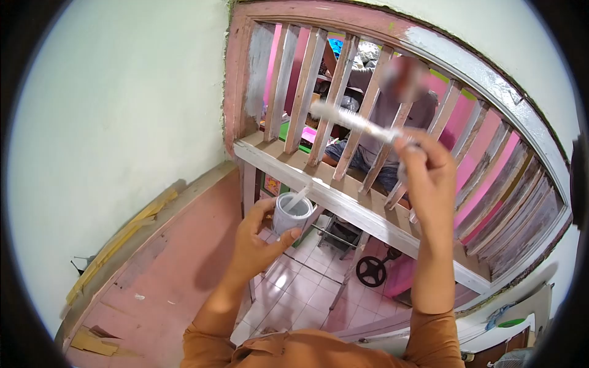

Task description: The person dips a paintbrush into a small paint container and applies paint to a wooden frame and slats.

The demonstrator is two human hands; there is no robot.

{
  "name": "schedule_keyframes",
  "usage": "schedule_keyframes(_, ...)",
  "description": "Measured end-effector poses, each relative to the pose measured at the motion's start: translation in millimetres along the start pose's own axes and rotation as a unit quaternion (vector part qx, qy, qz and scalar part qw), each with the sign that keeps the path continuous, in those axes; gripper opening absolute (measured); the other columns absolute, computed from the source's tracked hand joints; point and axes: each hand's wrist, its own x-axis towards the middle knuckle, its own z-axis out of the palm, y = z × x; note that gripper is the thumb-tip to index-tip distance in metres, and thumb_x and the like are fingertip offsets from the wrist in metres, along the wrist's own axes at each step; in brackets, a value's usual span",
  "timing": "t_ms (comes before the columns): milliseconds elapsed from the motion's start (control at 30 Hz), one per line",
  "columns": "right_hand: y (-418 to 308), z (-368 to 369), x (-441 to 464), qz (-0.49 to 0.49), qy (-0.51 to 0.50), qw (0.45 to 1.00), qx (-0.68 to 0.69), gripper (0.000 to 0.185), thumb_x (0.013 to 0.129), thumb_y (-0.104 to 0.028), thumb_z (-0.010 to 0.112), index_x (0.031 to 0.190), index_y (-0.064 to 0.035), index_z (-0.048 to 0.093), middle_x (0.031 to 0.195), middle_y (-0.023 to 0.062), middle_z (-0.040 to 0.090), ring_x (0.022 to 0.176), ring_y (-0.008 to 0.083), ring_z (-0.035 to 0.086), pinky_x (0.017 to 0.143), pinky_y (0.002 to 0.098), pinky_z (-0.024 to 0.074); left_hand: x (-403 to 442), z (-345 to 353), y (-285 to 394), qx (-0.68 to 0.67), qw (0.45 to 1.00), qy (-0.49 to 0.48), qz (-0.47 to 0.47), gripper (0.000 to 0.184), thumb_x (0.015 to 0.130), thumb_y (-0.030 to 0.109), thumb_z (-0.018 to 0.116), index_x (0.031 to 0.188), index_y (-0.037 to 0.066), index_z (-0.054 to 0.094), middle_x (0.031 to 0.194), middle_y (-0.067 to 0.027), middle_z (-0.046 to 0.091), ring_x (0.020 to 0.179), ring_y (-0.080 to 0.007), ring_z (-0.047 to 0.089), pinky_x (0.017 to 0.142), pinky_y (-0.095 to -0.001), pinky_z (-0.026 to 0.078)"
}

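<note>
With right hand (426, 165), grips brush (350, 118) in front of frame (276, 12), thumb and fingers together on handle end. Cannot confirm contact between brush and slats (304, 89), owing to blur. With left hand (257, 242), clamps can (282, 222) in front of frame, near its lower left part. Holds can roughly upright, pale stick (298, 197) leaning inside.

Rate work as part done, by judgement. Find white coating on front of ledge (368, 214) at frame's bottom and on top rail (454, 52) towards frame's right. Find patchy, worn slats with brown wood showing. Find pink remaining on post (239, 73) at frame's left edge and along left stretch of top rail. Judge slats, pink stretches and ledge's brown upper face as outstanding.

Note right forearm raised before frame's right half, wrist bent, brush directed towards frame's left. Note left forearm angled up from below frame's left end, thumb on can's near side, fingers around its other side. Record also seated person (423, 113) behind frame.
</note>
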Motion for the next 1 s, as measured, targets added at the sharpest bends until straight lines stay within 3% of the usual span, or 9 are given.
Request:
schedule_keyframes(167, -33.7, -4.6, 55.6, -0.222, 0.103, 0.951, -0.189, 0.021, 0.094, -0.018, 0.070, 0.106, -0.0011, 0.075, 0.077, 0.0056, 0.068, 0.064, 0.0140, 0.058, 0.059, 0.0309, 0.0446, -25.3, 2.3, -4.1, -0.037, 0.998, -0.018, -0.044, 0.060, 0.083, 0.018, 0.085, 0.133, 0.000, 0.056, 0.123, -0.0089, 0.062, 0.115, -0.0191, 0.061, 0.102, -0.0366, 0.049)
schedule_keyframes(333, -73.9, -3.7, 103.8, -0.466, 0.110, 0.780, -0.403, 0.024, 0.090, -0.023, 0.068, 0.096, -0.0002, 0.074, 0.080, 0.0158, 0.070, 0.069, 0.0282, 0.069, 0.063, 0.0352, 0.0526, -53.6, 1.4, -14.3, -0.011, 0.997, -0.036, -0.061, 0.062, 0.083, 0.020, 0.086, 0.133, 0.000, 0.056, 0.125, -0.0101, 0.062, 0.113, -0.0189, 0.062, 0.098, -0.0358, 0.051)
schedule_keyframes(433, -92.2, 7.6, 109.3, -0.430, 0.061, 0.774, -0.461, 0.023, 0.091, -0.019, 0.068, 0.109, -0.0063, 0.073, 0.095, 0.0120, 0.069, 0.079, 0.0286, 0.068, 0.075, 0.0355, 0.0522, -73.0, 6.1, -28.1, -0.008, 0.996, -0.038, -0.075, 0.063, 0.082, 0.020, 0.086, 0.133, -0.001, 0.056, 0.123, -0.0104, 0.062, 0.112, -0.0186, 0.062, 0.095, -0.0346, 0.051)
schedule_keyframes(567, -112.9, 30.1, 105.8, -0.507, 0.103, 0.671, -0.531, 0.016, 0.084, -0.015, 0.069, 0.085, 0.0000, 0.071, 0.074, 0.0099, 0.062, 0.057, 0.0221, 0.061, 0.055, 0.0367, 0.0492, -92.4, 16.8, -37.6, -0.037, 0.994, -0.047, -0.089, 0.062, 0.081, 0.020, 0.088, 0.132, 0.002, 0.058, 0.119, -0.0109, 0.063, 0.103, -0.0194, 0.064, 0.085, -0.0326, 0.053)
schedule_keyframes(667, -146.9, 31.0, 118.3, -0.442, -0.014, 0.685, -0.578, 0.018, 0.086, -0.019, 0.069, 0.093, -0.0032, 0.073, 0.084, 0.0120, 0.063, 0.067, 0.0286, 0.067, 0.064, 0.0414, 0.0549, -100.0, 21.4, -41.7, -0.039, 0.992, -0.056, -0.103, 0.061, 0.081, 0.022, 0.088, 0.131, 0.002, 0.059, 0.118, -0.0102, 0.063, 0.103, -0.0197, 0.064, 0.085, -0.0329, 0.053)
schedule_keyframes(767, -190.1, 48.3, 111.4, -0.034, -0.189, 0.803, -0.564, 0.018, 0.087, -0.019, 0.068, 0.092, -0.0031, 0.072, 0.083, 0.0121, 0.062, 0.066, 0.0278, 0.065, 0.063, 0.0404, 0.0547, -106.3, 25.5, -48.2, -0.058, 0.989, -0.052, -0.127, 0.061, 0.081, 0.023, 0.088, 0.131, 0.003, 0.060, 0.118, -0.0098, 0.063, 0.103, -0.0198, 0.064, 0.084, -0.0326, 0.053)
schedule_keyframes(800, -154.4, 39.3, 109.7, -0.241, -0.101, 0.749, -0.609, 0.018, 0.087, -0.020, 0.068, 0.091, -0.0028, 0.072, 0.083, 0.0124, 0.062, 0.066, 0.0279, 0.065, 0.063, 0.0403, 0.0547, -107.2, 26.6, -48.7, -0.062, 0.988, -0.051, -0.134, 0.061, 0.081, 0.023, 0.088, 0.131, 0.003, 0.060, 0.117, -0.0095, 0.063, 0.104, -0.0198, 0.064, 0.084, -0.0326, 0.053)
schedule_keyframes(867, -126.0, 26.5, 115.6, -0.434, -0.008, 0.653, -0.621, 0.018, 0.088, -0.020, 0.067, 0.090, -0.0026, 0.071, 0.083, 0.0127, 0.062, 0.066, 0.0280, 0.065, 0.063, 0.0402, 0.0547, -107.2, 27.7, -49.8, -0.067, 0.986, -0.051, -0.141, 0.061, 0.081, 0.023, 0.088, 0.131, 0.003, 0.060, 0.117, -0.0093, 0.063, 0.104, -0.0197, 0.063, 0.084, -0.0327, 0.053)
schedule_keyframes(1000, -120.9, 16.5, 128.2, -0.407, -0.017, 0.614, -0.676, 0.020, 0.087, -0.021, 0.068, 0.089, -0.0013, 0.070, 0.082, 0.0128, 0.062, 0.064, 0.0279, 0.064, 0.062, 0.0405, 0.0542, -104.4, 32.2, -50.8, -0.056, 0.987, -0.068, -0.138, 0.059, 0.082, 0.019, 0.087, 0.131, 0.002, 0.059, 0.119, -0.0099, 0.064, 0.107, -0.0192, 0.064, 0.088, -0.0337, 0.053)
